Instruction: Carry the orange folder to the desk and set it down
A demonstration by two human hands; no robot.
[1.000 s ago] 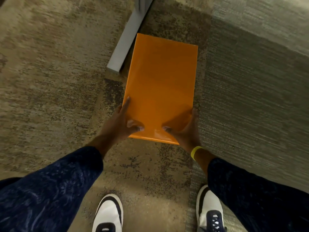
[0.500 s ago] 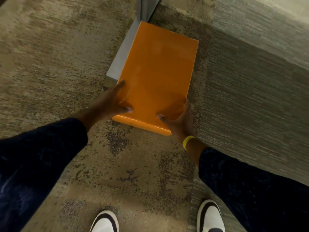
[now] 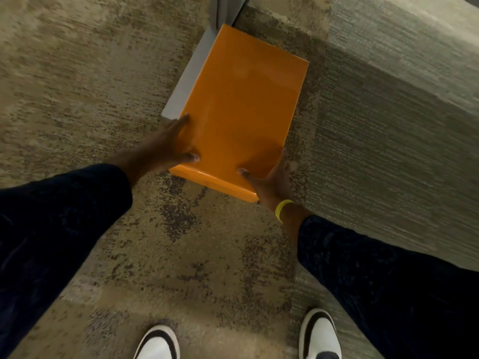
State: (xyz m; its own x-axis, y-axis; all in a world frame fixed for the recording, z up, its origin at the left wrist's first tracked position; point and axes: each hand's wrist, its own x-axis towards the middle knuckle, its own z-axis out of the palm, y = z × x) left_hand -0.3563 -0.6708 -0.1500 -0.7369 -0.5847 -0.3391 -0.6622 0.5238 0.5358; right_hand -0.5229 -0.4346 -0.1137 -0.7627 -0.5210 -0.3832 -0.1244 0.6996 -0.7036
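2 hands on orange folder (image 3: 243,110), held flat in air over carpet (image 3: 77,99) | long axis runs fwd away from body, near short edge at fingers | L hand (image 3: 166,149) at near-left corner, thumb on top, fingers spread along side | R hand (image 3: 272,182) at near-right corner, thumb on top, other fingers under, can't see | both arms extended, equally near | desk top not in view, only grey leg/foot (image 3: 186,84) below folder.

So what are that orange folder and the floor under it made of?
The orange folder looks like glossy plastic or coated card: soft glare runs across its smooth cover, and its near edge is rounded. Which of the two, I cannot tell. The floor appears to be low-pile carpet in a matte, mottled beige with dark speckles, and a ribbed grey-green section on the right.
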